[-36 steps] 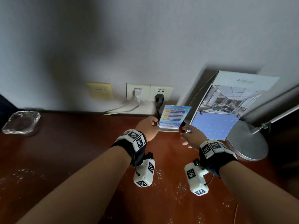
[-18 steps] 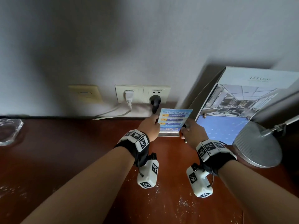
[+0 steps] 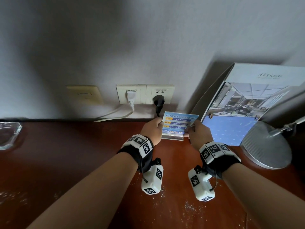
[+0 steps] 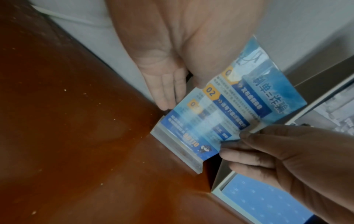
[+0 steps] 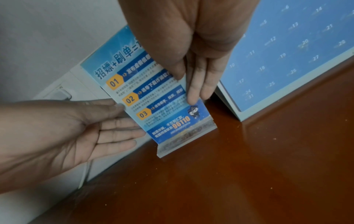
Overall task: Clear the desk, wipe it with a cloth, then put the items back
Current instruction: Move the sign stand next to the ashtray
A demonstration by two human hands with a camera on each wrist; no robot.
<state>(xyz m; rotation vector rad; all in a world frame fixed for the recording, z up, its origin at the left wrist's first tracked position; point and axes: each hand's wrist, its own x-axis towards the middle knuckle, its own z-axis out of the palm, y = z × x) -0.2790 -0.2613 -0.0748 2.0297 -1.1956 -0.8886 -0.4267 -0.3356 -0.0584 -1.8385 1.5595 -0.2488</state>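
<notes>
Here, a blue card (image 3: 179,124) is held in a clear stand (image 3: 172,138), set upright below the wall sockets (image 3: 145,94) and just beside a leaning calendar (image 3: 231,126); a glass ashtray (image 3: 8,136) is seen far left, its contents not discernible; the reddish-brown counter (image 3: 74,162) is flecked with pale specks, and a lamp base (image 3: 265,146) is placed at the right; the stand's left edge is pinched by the left hand (image 3: 151,129), thumb in front, straight fingers behind; its right edge is pinched by the right hand (image 3: 198,134).
</notes>
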